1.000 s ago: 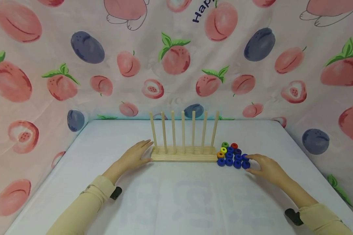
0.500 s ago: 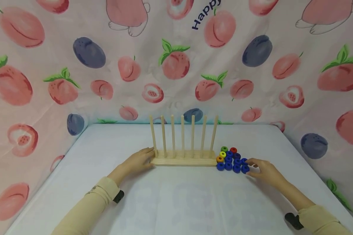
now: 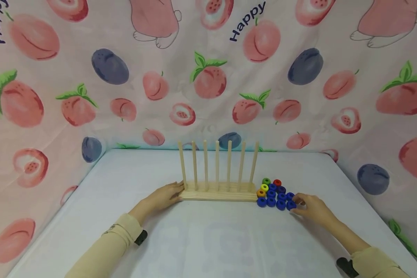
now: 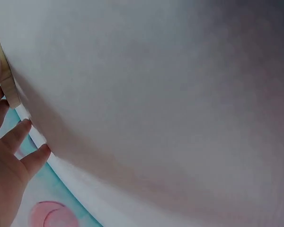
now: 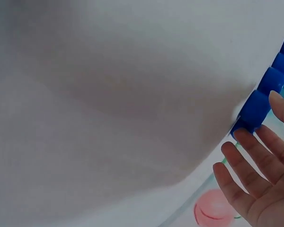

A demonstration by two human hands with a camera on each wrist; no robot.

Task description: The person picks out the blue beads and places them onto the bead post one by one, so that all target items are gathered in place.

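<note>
Left hand (image 3: pixel 165 196), fingers loose, touches the pale wooden seven-peg rack (image 3: pixel 219 196); right hand (image 3: pixel 314 208), spread, gripping nothing, seemingly arranges blue ring-shaped beads (image 3: pixel 290 204) at its fingertips; lifting one needs a pinch.

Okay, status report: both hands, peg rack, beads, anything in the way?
Left hand against left end of peg rack. Right hand at outermost blue beads. All seven pegs bare, beads grouped beside rack's right end. No obstruction seen.

white desk (image 3: pixel 208 239), faint blurred marks on surface | pale pink cloth backdrop (image 3: pixel 180 77) behind and at both sides | prints: pink peaches (image 3: pixel 261 40), halved fruit (image 3: pixel 182 114), dark-blue plums (image 3: pixel 305 66), "Happy" lettering (image 3: pixel 247 21), cropped pink figures (image 3: pixel 155 19)
</note>
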